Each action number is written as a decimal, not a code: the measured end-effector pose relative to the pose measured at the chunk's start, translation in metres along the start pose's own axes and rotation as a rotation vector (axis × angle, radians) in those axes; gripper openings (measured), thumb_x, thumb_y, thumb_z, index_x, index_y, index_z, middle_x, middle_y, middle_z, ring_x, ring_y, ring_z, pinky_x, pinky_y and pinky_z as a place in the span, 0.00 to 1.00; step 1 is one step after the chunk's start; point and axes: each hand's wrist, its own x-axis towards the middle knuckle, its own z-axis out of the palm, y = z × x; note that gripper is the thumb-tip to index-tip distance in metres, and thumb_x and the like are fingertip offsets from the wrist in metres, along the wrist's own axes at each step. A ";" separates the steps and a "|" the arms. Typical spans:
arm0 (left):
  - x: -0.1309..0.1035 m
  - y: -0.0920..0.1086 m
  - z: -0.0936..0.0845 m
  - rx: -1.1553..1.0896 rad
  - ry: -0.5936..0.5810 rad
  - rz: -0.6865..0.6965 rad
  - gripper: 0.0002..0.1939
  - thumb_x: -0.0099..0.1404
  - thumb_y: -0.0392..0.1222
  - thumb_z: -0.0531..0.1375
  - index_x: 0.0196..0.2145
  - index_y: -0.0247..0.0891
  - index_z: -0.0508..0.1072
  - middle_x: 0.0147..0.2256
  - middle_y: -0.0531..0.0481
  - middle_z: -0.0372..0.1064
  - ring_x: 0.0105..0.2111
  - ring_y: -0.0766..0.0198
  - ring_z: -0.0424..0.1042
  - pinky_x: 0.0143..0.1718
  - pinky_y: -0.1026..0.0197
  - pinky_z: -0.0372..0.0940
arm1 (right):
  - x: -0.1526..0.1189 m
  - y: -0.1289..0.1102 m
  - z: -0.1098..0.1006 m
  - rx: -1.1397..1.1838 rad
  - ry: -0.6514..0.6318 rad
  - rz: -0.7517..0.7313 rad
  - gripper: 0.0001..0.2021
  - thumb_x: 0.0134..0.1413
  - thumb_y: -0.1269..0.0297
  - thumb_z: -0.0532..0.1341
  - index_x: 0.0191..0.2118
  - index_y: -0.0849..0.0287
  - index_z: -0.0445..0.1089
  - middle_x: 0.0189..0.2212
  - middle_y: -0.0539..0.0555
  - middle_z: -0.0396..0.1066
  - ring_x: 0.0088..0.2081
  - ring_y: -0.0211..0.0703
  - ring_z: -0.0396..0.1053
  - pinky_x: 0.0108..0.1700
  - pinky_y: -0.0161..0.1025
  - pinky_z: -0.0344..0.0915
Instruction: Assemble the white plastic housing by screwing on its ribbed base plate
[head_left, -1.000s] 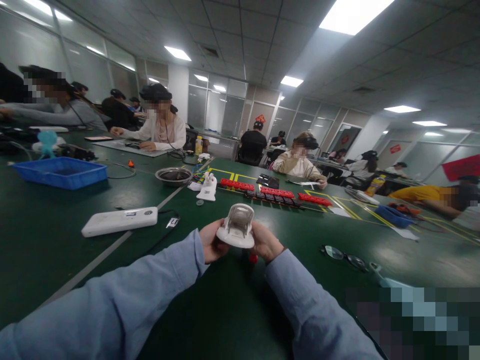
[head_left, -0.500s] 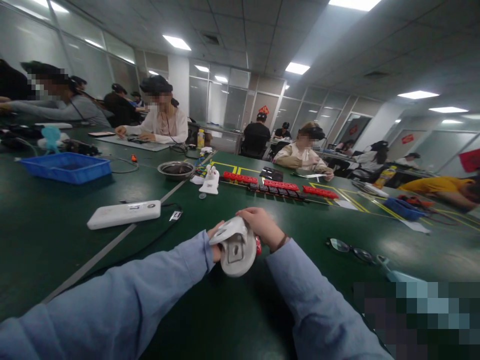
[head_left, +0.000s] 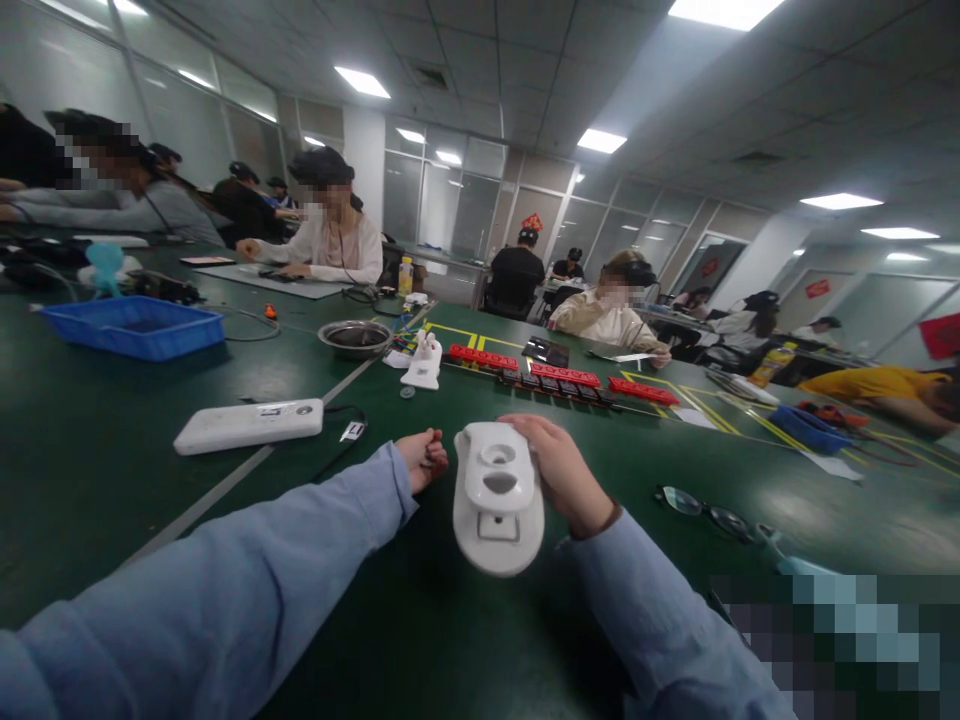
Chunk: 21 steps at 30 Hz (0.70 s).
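Note:
My right hand [head_left: 566,470] grips a white plastic fixture [head_left: 499,555] by its far right side. This fixture has a long rounded base and a raised upper part with a round hole and a wider curved opening; a small rectangular frame shows below them. Just left of it, my left hand [head_left: 422,460] hangs apart, fingers curled together; whether anything small is inside them I cannot make out. Beyond the hands stands another white plastic piece [head_left: 424,368] with a small grey disc [head_left: 407,393] beside it.
A white power bank [head_left: 247,426] with a black cable lies to the left. Farther off are a blue tray [head_left: 139,335], a metal bowl [head_left: 354,345] and red strips [head_left: 564,375]. Eyeglasses [head_left: 705,507] rest at right. Several people sit around the green table [head_left: 390,640].
My left hand has let go of the white fixture and moved left, its fingers curling. With my right hand still on it, the fixture has turned so its raised upper part faces me.

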 end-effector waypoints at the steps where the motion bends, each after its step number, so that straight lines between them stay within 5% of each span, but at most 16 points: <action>1: 0.000 0.007 -0.001 0.005 0.017 0.013 0.12 0.64 0.37 0.41 0.26 0.36 0.58 0.13 0.60 0.44 0.09 0.74 0.48 0.10 0.73 0.49 | -0.006 0.006 0.005 0.022 -0.034 0.043 0.10 0.40 0.64 0.57 0.29 0.62 0.71 0.23 0.50 0.69 0.23 0.34 0.62 0.24 0.31 0.55; 7: -0.005 0.031 -0.006 0.079 0.029 0.031 0.13 0.65 0.37 0.41 0.25 0.36 0.57 0.13 0.61 0.41 0.10 0.75 0.47 0.10 0.73 0.46 | -0.025 0.048 0.039 0.064 -0.112 0.159 0.08 0.41 0.66 0.56 0.27 0.61 0.71 0.20 0.48 0.66 0.21 0.33 0.59 0.23 0.31 0.52; 10: -0.005 0.031 -0.006 0.146 0.012 0.002 0.11 0.64 0.33 0.42 0.26 0.36 0.58 0.13 0.61 0.40 0.09 0.75 0.46 0.10 0.73 0.44 | -0.026 0.047 0.039 -0.173 -0.137 0.007 0.06 0.41 0.67 0.57 0.27 0.59 0.71 0.22 0.50 0.67 0.24 0.36 0.61 0.27 0.33 0.55; 15: -0.007 0.025 -0.004 0.298 0.004 0.053 0.08 0.63 0.33 0.44 0.27 0.37 0.57 0.13 0.61 0.42 0.09 0.75 0.46 0.09 0.74 0.42 | -0.013 0.015 0.000 -0.660 0.105 -0.422 0.07 0.42 0.66 0.58 0.32 0.53 0.70 0.32 0.52 0.67 0.36 0.44 0.62 0.43 0.40 0.53; 18: -0.011 0.019 -0.001 0.427 0.001 0.093 0.07 0.62 0.34 0.44 0.28 0.37 0.58 0.13 0.61 0.44 0.09 0.75 0.46 0.09 0.74 0.40 | 0.006 0.012 -0.037 -0.743 0.047 -0.330 0.12 0.33 0.66 0.64 0.32 0.55 0.69 0.34 0.53 0.67 0.40 0.46 0.61 0.47 0.42 0.50; 21: -0.015 0.012 0.002 0.564 -0.013 0.116 0.09 0.62 0.33 0.44 0.27 0.37 0.59 0.12 0.62 0.43 0.07 0.75 0.45 0.08 0.74 0.38 | 0.022 0.026 -0.063 -0.710 0.040 -0.215 0.15 0.20 0.74 0.67 0.24 0.56 0.69 0.25 0.51 0.67 0.36 0.46 0.63 0.45 0.42 0.52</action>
